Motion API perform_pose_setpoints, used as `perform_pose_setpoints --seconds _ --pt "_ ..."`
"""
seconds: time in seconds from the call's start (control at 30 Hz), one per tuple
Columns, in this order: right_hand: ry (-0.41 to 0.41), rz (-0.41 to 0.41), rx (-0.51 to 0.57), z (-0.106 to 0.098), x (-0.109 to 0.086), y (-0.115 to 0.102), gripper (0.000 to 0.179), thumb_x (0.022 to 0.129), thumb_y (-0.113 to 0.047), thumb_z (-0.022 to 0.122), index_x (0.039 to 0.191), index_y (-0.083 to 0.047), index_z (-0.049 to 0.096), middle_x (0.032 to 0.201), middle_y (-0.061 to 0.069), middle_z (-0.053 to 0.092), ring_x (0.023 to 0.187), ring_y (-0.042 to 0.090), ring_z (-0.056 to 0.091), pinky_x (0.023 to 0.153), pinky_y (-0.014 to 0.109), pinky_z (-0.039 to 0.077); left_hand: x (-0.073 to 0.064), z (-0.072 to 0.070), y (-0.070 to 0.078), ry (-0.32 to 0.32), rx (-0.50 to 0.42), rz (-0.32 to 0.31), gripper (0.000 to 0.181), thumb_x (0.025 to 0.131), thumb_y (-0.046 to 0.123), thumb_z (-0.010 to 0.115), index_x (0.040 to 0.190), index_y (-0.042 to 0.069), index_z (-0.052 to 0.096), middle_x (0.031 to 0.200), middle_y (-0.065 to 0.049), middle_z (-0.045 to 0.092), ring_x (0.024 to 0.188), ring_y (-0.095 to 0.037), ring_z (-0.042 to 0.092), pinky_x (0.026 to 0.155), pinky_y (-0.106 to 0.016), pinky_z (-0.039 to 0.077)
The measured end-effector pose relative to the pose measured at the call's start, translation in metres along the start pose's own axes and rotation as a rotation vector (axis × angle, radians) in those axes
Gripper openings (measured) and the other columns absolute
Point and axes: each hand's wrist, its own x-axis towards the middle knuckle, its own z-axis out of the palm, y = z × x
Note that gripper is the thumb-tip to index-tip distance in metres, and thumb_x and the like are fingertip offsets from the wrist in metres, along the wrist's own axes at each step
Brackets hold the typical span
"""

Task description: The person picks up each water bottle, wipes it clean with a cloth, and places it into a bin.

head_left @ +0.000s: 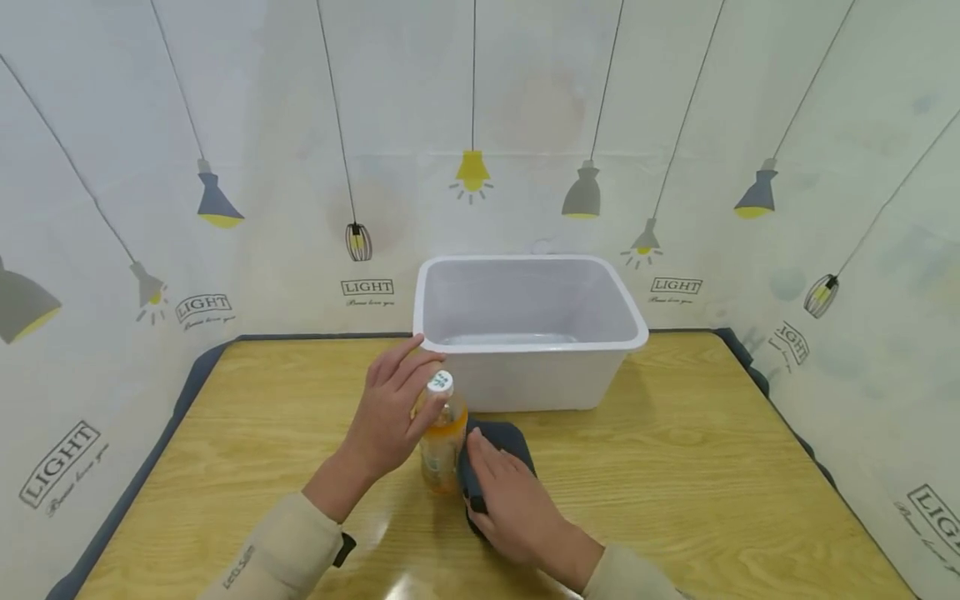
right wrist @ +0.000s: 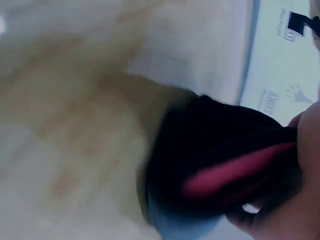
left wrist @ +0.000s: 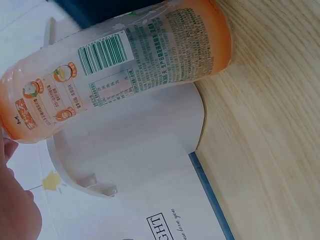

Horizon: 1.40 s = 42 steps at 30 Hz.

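Pale walls (head_left: 285,100) printed with hanging lamps (head_left: 472,171) and the word LIGHT close round a wood-grain table (head_left: 712,467). Near its far edge sits a white bin (head_left: 532,379), its mouth upward. In front of the bin's left end the bottle (head_left: 442,454) stands upright on the table, with a white cap (head_left: 440,382) and an orange-and-green label (left wrist: 150,65).

The left hand (head_left: 386,412) is at the bottle's top, fingers fairly straight and apart beyond the cap, thumb against the neck; how firmly they press, I cannot tell. Just right of the bottle is a dark item (head_left: 506,437) with a pink patch showing in the right wrist view. The right hand (head_left: 517,508) holds it, long fingers laid along one face and the thumb on the other side. That view is blurred, so what the item is remains unclear.

The bottle looks like thin, smooth plastic: probably slick, likely to dent under a hard squeeze, unlikely to break. How full it is does not show, so its weight is a guess. Its side below the shoulder seems the surest hold, steadier than the cap. The dark item appears soft and light, perhaps padded, and should bear a firm pinch across its thickness
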Motion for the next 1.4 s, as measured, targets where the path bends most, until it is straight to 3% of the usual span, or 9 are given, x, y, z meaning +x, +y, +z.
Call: perform_pose_setpoints --seconds 0.1,0.2,0.37,0.5,0.67,0.83,1.0,1.2,1.4 --pt "-0.113 0.037 -0.072 0.01 0.002 0.001 0.083 0.097 -0.043 0.056 0.157 -0.009 0.011 0.164 0.007 0.014 0.151 0.019 0.02 0.122 0.045 0.021 -0.001 0.0 0.0 -0.001 -0.004 -0.006 0.049 0.104 0.046 0.036 0.118 0.008 0.064 0.126 -0.004 0.063 0.136 -0.029 0.043 0.112 -0.047 0.03" --pt "-0.175 0.037 -0.148 0.016 0.002 0.004 0.079 0.096 -0.048 0.054 0.157 -0.013 0.017 0.163 0.003 0.018 0.151 0.018 0.02 0.123 0.048 0.017 -0.001 0.0 0.001 0.001 -0.005 -0.003 0.049 0.104 0.045 0.036 0.119 0.008 0.064 0.126 -0.004 0.063 0.136 -0.029 0.043 0.113 -0.047 0.03" --pt "-0.165 0.011 -0.187 0.02 0.001 0.01 0.075 0.097 -0.051 0.051 0.156 -0.014 0.022 0.162 0.002 0.022 0.151 0.019 0.021 0.122 0.051 0.016 -0.001 0.0 0.002 -0.002 -0.006 -0.001 0.049 0.104 0.045 0.036 0.119 0.009 0.064 0.126 -0.004 0.063 0.136 -0.03 0.043 0.113 -0.046 0.03" --pt "-0.13 0.033 -0.138 0.018 0.001 0.011 0.074 0.097 -0.049 0.051 0.155 -0.011 0.024 0.163 0.008 0.02 0.151 0.023 0.022 0.121 0.05 0.02 0.0 -0.001 0.002 -0.025 -0.001 -0.005 0.049 0.104 0.046 0.035 0.12 0.009 0.064 0.128 -0.003 0.061 0.138 -0.029 0.041 0.113 -0.047 0.029" --pt "-0.028 0.109 0.005 0.012 0.002 0.013 0.061 0.1 -0.041 0.049 0.149 -0.007 0.038 0.158 0.012 0.033 0.146 0.027 0.033 0.118 0.047 0.03 0.003 -0.007 0.002 -0.07 0.041 -0.011 0.046 0.103 0.045 0.035 0.119 0.013 0.065 0.135 -0.005 0.057 0.141 -0.029 0.036 0.112 -0.049 0.029" --pt "0.193 0.128 0.162 0.001 0.003 0.015 0.047 0.1 -0.033 0.049 0.139 -0.006 0.053 0.144 0.012 0.052 0.133 0.028 0.051 0.109 0.045 0.043 0.009 -0.012 0.001 -0.097 0.046 -0.001 0.036 0.096 0.032 0.043 0.117 0.017 0.067 0.137 -0.007 0.054 0.142 -0.03 0.034 0.111 -0.05 0.029" --pt "0.346 0.156 0.307 -0.013 0.001 0.014 0.045 0.1 -0.031 0.051 0.139 -0.008 0.053 0.14 0.008 0.057 0.127 0.027 0.057 0.102 0.046 0.049 0.011 -0.016 0.0 -0.11 0.024 0.001 0.037 0.098 0.033 0.043 0.124 0.02 0.065 0.14 -0.008 0.052 0.142 -0.031 0.033 0.111 -0.053 0.029" --pt "0.407 0.18 0.377 -0.025 -0.003 0.013 0.046 0.101 -0.03 0.049 0.143 -0.011 0.049 0.142 0.007 0.056 0.124 0.029 0.058 0.098 0.048 0.05 0.01 -0.017 0.0 -0.089 0.034 -0.068 0.062 0.097 0.064 0.035 0.117 0.013 0.063 0.138 -0.009 0.054 0.139 -0.032 0.036 0.111 -0.053 0.027" --pt "0.442 0.178 0.46 -0.033 -0.005 0.012 0.045 0.102 -0.029 0.046 0.145 -0.016 0.047 0.141 0.003 0.056 0.123 0.026 0.06 0.096 0.047 0.051 0.011 -0.015 0.001 -0.087 0.026 -0.072 0.056 0.096 0.062 0.038 0.11 0.014 0.064 0.132 -0.009 0.056 0.139 -0.031 0.038 0.112 -0.052 0.029"
